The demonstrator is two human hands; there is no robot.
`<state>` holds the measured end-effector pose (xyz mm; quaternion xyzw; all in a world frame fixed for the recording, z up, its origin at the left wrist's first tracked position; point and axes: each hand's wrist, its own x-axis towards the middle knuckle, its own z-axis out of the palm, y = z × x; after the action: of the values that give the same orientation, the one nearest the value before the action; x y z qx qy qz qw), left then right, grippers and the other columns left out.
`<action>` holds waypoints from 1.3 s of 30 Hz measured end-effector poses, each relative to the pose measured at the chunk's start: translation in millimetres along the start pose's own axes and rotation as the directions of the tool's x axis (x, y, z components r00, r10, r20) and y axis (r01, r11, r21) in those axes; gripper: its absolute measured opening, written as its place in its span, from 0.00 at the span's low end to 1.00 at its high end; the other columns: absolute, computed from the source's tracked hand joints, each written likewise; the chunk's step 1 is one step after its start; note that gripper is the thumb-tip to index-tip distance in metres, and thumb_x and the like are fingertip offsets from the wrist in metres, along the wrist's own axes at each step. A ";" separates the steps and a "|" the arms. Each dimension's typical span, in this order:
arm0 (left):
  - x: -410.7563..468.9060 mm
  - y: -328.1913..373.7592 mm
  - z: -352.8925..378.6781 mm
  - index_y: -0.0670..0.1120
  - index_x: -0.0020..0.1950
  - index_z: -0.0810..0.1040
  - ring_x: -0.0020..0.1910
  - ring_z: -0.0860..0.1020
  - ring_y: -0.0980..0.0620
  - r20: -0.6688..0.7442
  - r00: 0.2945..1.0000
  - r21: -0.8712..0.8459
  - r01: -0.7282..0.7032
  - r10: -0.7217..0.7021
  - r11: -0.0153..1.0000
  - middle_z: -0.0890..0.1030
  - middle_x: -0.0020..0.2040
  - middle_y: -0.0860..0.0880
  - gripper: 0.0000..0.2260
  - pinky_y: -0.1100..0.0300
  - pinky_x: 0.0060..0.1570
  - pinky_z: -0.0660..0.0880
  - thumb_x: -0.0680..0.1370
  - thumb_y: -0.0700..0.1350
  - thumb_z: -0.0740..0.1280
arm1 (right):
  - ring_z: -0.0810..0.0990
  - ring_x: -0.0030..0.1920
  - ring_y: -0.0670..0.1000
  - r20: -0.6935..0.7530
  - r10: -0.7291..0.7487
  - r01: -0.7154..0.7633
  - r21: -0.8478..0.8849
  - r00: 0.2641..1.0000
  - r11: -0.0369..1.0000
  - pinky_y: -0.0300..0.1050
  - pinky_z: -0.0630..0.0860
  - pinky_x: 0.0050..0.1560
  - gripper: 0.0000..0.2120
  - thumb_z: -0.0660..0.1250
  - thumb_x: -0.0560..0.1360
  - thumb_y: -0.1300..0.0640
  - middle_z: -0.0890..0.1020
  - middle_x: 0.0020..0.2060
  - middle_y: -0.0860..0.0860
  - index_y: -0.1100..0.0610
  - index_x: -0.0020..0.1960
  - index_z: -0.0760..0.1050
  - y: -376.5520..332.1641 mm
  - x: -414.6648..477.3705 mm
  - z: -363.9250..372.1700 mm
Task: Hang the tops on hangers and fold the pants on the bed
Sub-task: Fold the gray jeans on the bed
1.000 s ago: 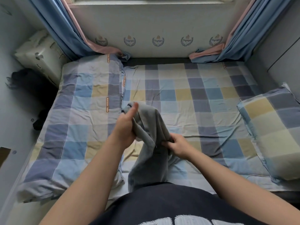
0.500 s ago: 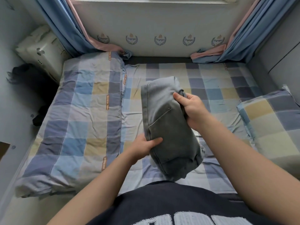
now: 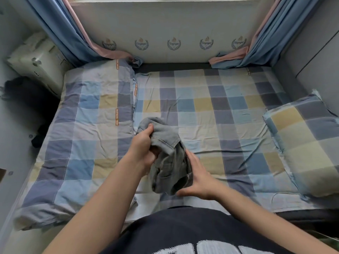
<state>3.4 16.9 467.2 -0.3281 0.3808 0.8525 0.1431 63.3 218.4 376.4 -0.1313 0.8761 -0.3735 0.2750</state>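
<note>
A pair of grey pants [image 3: 169,158] is bunched into a loose bundle just above the checked bed sheet [image 3: 220,114], near the bed's front middle. My left hand [image 3: 145,145] grips the upper end of the bundle, thumb over the fabric and fingers curled under it. My right hand [image 3: 198,176] lies along the bundle's right and lower side, fingers fairly straight against the cloth. No hangers or tops are in view.
A folded checked duvet [image 3: 88,125] covers the bed's left part. A matching pillow [image 3: 308,143] lies at the right edge. Blue and pink curtains [image 3: 60,28] hang at both far corners. A white box [image 3: 36,61] and dark clothing [image 3: 27,99] sit left of the bed.
The pants were raised as a flat folded block half a second ago; now they are lower and bunched. My left hand moved to the top end, my right hand down to the lower side.
</note>
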 end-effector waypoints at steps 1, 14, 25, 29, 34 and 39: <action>-1.7 2.7 2.0 0.38 0.68 0.73 0.43 0.84 0.49 0.002 1.000 -0.066 0.027 -0.027 0.997 0.83 0.47 0.40 0.17 0.62 0.41 0.82 0.87 0.48 0.56 | 0.44 0.81 0.49 -0.067 0.033 -0.037 -0.058 0.997 0.998 0.60 0.53 0.78 0.65 0.73 0.57 0.28 0.43 0.81 0.43 0.41 0.80 0.34 1.2 4.5 7.0; 1.7 22.8 -32.5 0.42 0.59 0.83 0.54 0.85 0.43 0.197 0.970 -0.073 -0.131 0.143 0.989 0.85 0.56 0.41 0.24 0.51 0.44 0.83 0.83 0.60 0.58 | 0.77 0.33 0.47 -0.439 -0.066 0.062 -0.023 0.896 0.998 0.41 0.67 0.31 0.04 0.66 0.76 0.59 0.80 0.33 0.47 0.50 0.45 0.75 -31.7 39.4 -69.3; 26.3 -81.5 -55.3 0.55 0.80 0.45 0.73 0.68 0.50 0.180 0.965 0.800 -0.256 0.189 0.542 0.66 0.76 0.50 0.64 0.47 0.73 0.68 0.57 0.64 0.82 | 0.71 0.22 0.50 -0.492 -0.069 0.138 0.106 0.868 0.985 0.43 0.68 0.24 0.03 0.67 0.76 0.58 0.78 0.26 0.55 0.54 0.49 0.74 -89.3 41.0 -99.5; 45.2 -98.2 -61.1 0.51 0.79 0.51 0.67 0.74 0.42 0.031 0.955 0.869 -0.172 0.296 0.465 0.73 0.70 0.47 0.41 0.51 0.60 0.73 0.73 0.48 0.71 | 0.74 0.20 0.48 -0.509 0.003 0.152 0.264 0.861 0.952 0.40 0.70 0.20 0.02 0.66 0.78 0.60 0.76 0.26 0.54 0.55 0.49 0.74 -97.1 39.7 -98.2; 59.7 -106.3 -74.9 0.46 0.69 0.70 0.61 0.78 0.44 -0.022 0.987 0.892 -0.054 0.162 0.450 0.79 0.60 0.49 0.21 0.50 0.58 0.75 0.77 0.47 0.69 | 0.82 0.26 0.55 -0.521 0.100 0.165 0.438 0.848 0.884 0.47 0.78 0.23 0.03 0.65 0.78 0.61 0.80 0.34 0.60 0.55 0.50 0.73 -89.2 39.6 -101.4; 63.6 -83.0 -80.4 0.40 0.48 0.77 0.43 0.78 0.44 -0.130 0.906 0.800 -0.145 0.404 0.582 0.81 0.46 0.36 0.01 0.54 0.43 0.73 0.77 0.36 0.66 | 0.83 0.33 0.53 -0.603 0.275 0.057 0.471 0.749 0.880 0.48 0.80 0.25 0.04 0.63 0.78 0.62 0.80 0.44 0.58 0.54 0.49 0.73 -39.4 42.8 -106.0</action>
<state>33.2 12.3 338.8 -0.2950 0.7728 0.5568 0.0756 -32.1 234.4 448.9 0.1297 0.8078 -0.5750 -0.0034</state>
